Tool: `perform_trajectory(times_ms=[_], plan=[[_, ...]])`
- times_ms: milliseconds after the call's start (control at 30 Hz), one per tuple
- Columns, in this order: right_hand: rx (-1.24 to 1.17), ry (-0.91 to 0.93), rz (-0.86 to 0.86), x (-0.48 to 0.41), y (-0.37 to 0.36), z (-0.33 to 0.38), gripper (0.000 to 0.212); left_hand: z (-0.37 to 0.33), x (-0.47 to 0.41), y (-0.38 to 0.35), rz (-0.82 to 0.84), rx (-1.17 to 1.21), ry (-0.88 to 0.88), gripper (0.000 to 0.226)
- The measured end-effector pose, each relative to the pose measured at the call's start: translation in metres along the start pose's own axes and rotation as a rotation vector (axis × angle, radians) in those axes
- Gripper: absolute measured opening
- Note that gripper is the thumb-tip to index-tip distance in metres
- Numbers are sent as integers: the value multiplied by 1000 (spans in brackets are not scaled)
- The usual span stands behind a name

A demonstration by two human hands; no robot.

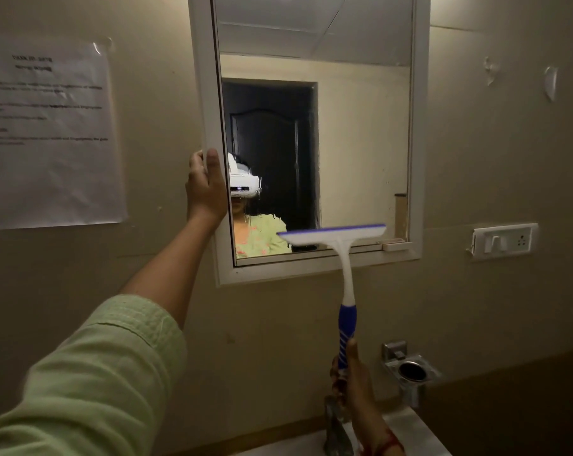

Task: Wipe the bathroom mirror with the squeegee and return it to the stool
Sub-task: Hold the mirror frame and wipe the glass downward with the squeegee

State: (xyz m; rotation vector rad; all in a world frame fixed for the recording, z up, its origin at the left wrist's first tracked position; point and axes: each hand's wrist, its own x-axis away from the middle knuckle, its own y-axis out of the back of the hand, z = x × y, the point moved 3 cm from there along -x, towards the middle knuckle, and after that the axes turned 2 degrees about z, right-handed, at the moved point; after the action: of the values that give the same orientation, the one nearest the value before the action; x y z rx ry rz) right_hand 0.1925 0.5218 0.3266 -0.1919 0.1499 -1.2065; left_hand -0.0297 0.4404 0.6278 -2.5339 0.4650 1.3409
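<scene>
A white-framed mirror hangs on the beige wall ahead. My left hand grips the frame's left edge, fingers wrapped around it. My right hand holds the blue grip of a white and blue squeegee. The squeegee stands upright, its blade across the bottom of the glass near the lower frame rail. Water streaks show on the glass left of the blade. The stool is out of sight.
A printed paper sheet is taped to the wall at left. A switch and socket plate sits right of the mirror. A chrome holder juts from the wall below. A tap and white basin edge lie under my right hand.
</scene>
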Motion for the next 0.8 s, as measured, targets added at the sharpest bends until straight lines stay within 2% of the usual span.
perform_trajectory(times_ms=[100,333,567,800], plan=[[-7,-80,0,3,5,-20,58,1,-1,-1,-1,-3,2,43],[4,34,68,-9,-2,26,59,0,1,-1,0,-11,2,42],[-35,-77,3,1,3,-13,57,0,0,0,-14,-14,0,43],[-46,65,-19,-9,-1,29,56,-1,0,0,-11,-32,-8,42]])
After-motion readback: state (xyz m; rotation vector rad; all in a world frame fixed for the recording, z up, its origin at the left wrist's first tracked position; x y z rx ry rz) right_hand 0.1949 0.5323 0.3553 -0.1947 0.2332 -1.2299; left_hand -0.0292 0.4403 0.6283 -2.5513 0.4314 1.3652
